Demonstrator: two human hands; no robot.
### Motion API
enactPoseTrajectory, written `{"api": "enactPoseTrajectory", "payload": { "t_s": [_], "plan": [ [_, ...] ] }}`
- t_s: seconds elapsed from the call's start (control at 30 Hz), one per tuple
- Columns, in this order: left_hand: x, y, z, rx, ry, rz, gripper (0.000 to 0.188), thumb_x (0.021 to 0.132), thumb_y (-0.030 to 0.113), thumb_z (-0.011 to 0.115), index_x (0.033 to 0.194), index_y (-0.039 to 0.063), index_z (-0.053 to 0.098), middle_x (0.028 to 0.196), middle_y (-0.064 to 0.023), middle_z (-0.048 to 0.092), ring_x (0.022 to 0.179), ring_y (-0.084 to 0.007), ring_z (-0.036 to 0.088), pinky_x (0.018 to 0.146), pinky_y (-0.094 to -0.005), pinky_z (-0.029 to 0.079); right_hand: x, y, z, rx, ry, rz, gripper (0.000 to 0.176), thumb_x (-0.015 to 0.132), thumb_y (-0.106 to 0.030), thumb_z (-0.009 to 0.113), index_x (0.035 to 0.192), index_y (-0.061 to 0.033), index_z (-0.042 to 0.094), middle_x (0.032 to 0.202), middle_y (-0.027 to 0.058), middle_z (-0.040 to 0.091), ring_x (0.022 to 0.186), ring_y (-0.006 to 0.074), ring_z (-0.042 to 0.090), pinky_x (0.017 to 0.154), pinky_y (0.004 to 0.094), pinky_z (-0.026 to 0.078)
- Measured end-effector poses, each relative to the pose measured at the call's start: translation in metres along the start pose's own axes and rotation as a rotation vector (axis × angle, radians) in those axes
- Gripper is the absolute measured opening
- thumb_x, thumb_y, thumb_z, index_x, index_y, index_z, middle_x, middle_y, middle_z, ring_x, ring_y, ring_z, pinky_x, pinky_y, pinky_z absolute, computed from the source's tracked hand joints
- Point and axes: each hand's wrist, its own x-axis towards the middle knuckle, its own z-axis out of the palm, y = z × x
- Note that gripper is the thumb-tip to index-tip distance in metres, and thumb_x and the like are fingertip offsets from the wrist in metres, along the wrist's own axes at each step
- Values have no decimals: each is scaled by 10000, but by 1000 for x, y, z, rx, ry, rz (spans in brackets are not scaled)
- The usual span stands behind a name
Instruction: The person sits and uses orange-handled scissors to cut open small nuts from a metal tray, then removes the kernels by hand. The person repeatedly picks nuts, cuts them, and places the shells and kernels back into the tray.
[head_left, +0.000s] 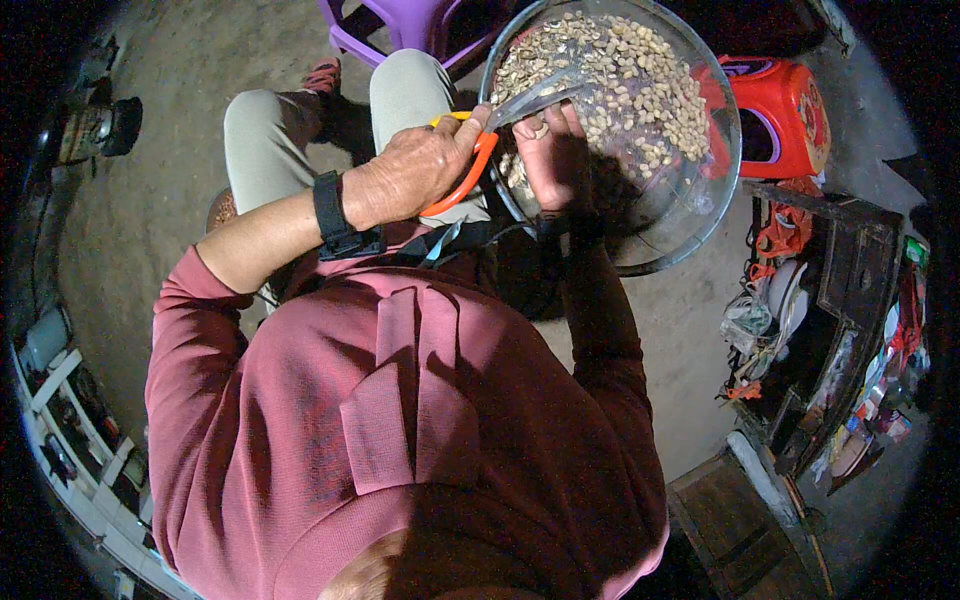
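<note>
My left hand (420, 169) is closed round scissors with one orange and one yellow handle (476, 176). Their grey blades (529, 101) are slightly apart and point right, over the round sieve. Just below the blades is my right hand (553, 157), palm up with curled fingers; a small pale piece, seemingly a peanut (540, 130), is at its fingertips. The large round sieve (724, 202) has a mesh bottom and a clear-looking rim. Unshelled peanuts (645, 60) lie in its middle and right, and broken shells (525, 64) at its left.
A purple plastic stool (409, 26) stands ahead, and a red one (806, 112) right of the sieve. A container of reddish kernels (223, 210) shows partly behind my left forearm. Dark wooden furniture (862, 262) with bags and clutter is at the right, a pale slatted rack (56, 382) at the left.
</note>
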Motion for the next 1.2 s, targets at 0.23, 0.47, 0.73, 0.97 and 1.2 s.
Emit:
{"api": "enactPoseTrajectory", "payload": {
  "t_s": [0.23, 0.47, 0.73, 0.97, 1.2],
  "plan": [
    [0, 2, 0, -46, 7, 14, 624, 810, 16, 447, 1360, -86, 171, 909, -278, 553, 642, -358, 622, 579, -429, 514, 3, -2, 7, -490, 298, -108, 140, 937, -167, 409, 996, -66, 484, 927, 41, 498, 846, 163, 456, 749, 267, 386],
    [7, -12, -3, -705, -232, 43, 473, 811, 221, 524, 1197, -17, 388, 594, -78, 532, 494, -210, 541, 467, -323, 414, -1, -13, 9, -683, 242, -73, 63, 883, -107, 538, 913, -83, 488, 797, 2, 470, 730, 121, 446, 677, 245, 381],
    [12, -5, -9, -995, -255, -90, 392, 848, 259, 512, 1140, 8, 437, 631, -15, 555, 501, -106, 536, 444, -248, 431, -11, -22, -18, -1065, 220, -169, 226, 895, -127, 543, 1083, -59, 437, 957, 43, 471, 854, 148, 476, 827, 290, 389],
    [7, -22, -10, -1502, -356, -264, 539, 903, 274, 564, 1324, 14, 348, 1026, -100, 626, 886, -127, 620, 758, -242, 520, -25, -71, -36, -1780, 78, -152, 303, 890, -232, 539, 1157, -94, 503, 1047, 14, 535, 1022, 172, 485, 855, 353, 467],
    [-14, -36, -15, -1759, -313, -430, 276, 881, 114, 531, 1123, 1, 460, 985, -177, 644, 698, -128, 634, 621, -213, 535, -48, -105, -19, -2037, 109, -106, 166, 898, -171, 509, 1028, -83, 562, 813, 26, 593, 710, 174, 563, 641, 308, 478]
  ]
}}
